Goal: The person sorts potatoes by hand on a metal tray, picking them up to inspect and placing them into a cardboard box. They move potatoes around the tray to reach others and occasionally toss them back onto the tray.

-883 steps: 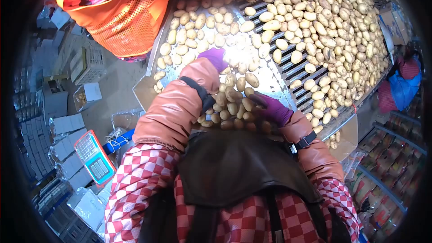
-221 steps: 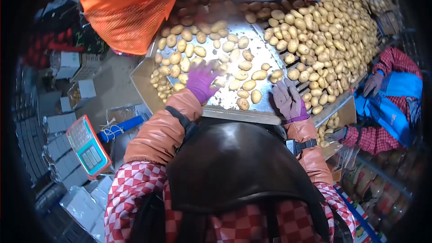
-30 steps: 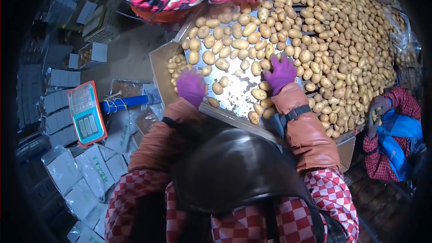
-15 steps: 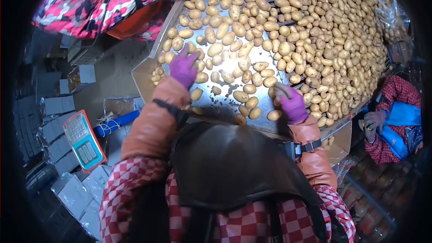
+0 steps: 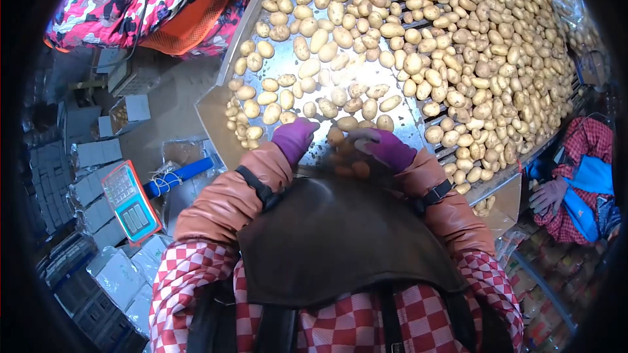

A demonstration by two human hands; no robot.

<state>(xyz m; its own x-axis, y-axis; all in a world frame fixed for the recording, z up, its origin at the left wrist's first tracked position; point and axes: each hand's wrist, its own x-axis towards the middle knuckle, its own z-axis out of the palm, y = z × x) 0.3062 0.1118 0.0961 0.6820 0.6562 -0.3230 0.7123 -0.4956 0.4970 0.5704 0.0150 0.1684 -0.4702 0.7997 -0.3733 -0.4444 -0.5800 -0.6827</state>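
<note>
Loose potatoes lie spread over a metal sorting table. My left hand, in a purple glove, is at the table's near edge with its fingers curled. Whatever it may hold is hidden. Facing it from the other side, my right hand wears a purple glove with dark fingertips. Its fingers stretch leftward over a few shadowed potatoes close to my dark apron. No potato shows in its grasp.
A potato pile covers the slatted right part of the table. A cardboard chute holds potatoes at left. A scale stands among boxes. Co-workers stand upper left, in a camouflage sleeve, and right, with a gloved hand.
Both my hands have come closer together and toward my body. Potatoes near the front edge have shifted toward me. The right co-worker's hand has lowered.
</note>
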